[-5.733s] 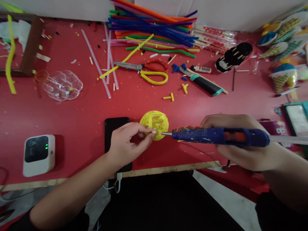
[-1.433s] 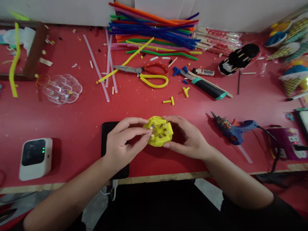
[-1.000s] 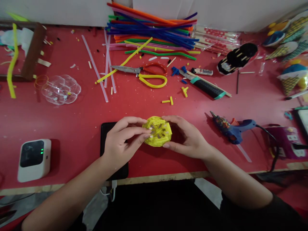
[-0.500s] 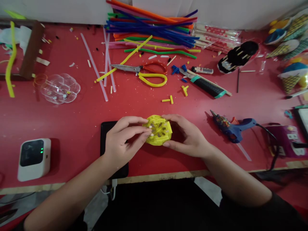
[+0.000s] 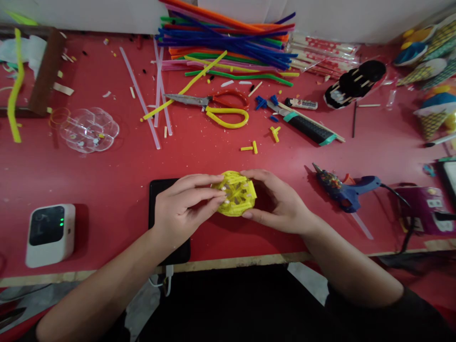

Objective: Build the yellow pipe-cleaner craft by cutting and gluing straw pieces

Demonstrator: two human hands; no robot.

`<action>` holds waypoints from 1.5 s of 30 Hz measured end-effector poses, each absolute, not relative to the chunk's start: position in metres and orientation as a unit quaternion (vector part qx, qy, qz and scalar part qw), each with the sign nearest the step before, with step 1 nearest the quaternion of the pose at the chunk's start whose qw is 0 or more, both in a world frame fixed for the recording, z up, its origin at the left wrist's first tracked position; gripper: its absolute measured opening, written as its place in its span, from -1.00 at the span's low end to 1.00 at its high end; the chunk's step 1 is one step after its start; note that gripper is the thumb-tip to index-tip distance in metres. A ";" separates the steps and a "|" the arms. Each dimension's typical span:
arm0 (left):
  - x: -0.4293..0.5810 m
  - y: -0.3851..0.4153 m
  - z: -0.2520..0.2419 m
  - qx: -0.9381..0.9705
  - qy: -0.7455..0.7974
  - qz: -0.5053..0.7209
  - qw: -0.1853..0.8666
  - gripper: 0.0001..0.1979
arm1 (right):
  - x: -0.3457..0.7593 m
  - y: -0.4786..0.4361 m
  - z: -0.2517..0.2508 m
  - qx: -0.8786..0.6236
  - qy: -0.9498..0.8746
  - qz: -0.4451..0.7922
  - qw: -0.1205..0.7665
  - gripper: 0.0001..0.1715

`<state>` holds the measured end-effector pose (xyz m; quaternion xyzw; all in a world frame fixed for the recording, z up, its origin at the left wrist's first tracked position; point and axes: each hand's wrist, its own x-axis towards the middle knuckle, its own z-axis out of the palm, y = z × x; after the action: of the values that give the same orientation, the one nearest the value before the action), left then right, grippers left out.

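Note:
A round yellow openwork piece (image 5: 235, 194), seemingly built from short yellow sticks, is held above the red table close to its front edge. My right hand (image 5: 276, 202) grips its right side, thumb low and fingers over the top. On the left side of the piece, my left hand (image 5: 187, 202) has its fingertips closed against the rim. Small whitish bits show at those fingertips, too small to name. Beneath the left hand lies a black phone-like slab (image 5: 167, 247), partly covered. Short yellow stick pieces (image 5: 254, 147) lie beyond the piece.
Scissors (image 5: 210, 102), a utility knife (image 5: 308, 127) and a bundle of coloured pipe cleaners (image 5: 228, 42) lie farther back. A blue glue gun (image 5: 347, 190) with its cord is at right. A clear flower-shaped box (image 5: 89, 130) and a white device (image 5: 50, 235) are at left.
Both hands hold the yellow piece almost as before. The whole view has shifted very slightly; nothing was picked up or let go.

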<state>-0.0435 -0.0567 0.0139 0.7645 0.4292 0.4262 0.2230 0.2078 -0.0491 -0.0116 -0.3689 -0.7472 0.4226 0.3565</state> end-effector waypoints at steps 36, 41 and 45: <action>-0.046 -0.055 0.009 0.756 0.419 0.445 0.234 -0.94 | 0.246 0.071 0.001 -0.416 -0.900 0.090 0.091 -0.63; -0.046 -0.055 0.008 0.756 0.420 0.447 0.229 -0.94 | 0.243 0.071 0.014 -0.397 -0.909 0.077 0.098 -0.65; -0.046 -0.055 0.008 0.759 0.423 0.438 0.230 -0.94 | 0.237 0.066 0.032 -0.407 -0.895 0.087 0.162 -0.57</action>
<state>-0.0458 -0.0550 0.0082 0.7589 0.4230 0.4382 0.2303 0.2372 0.0656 0.0325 -0.4067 -0.8948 0.0870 0.1623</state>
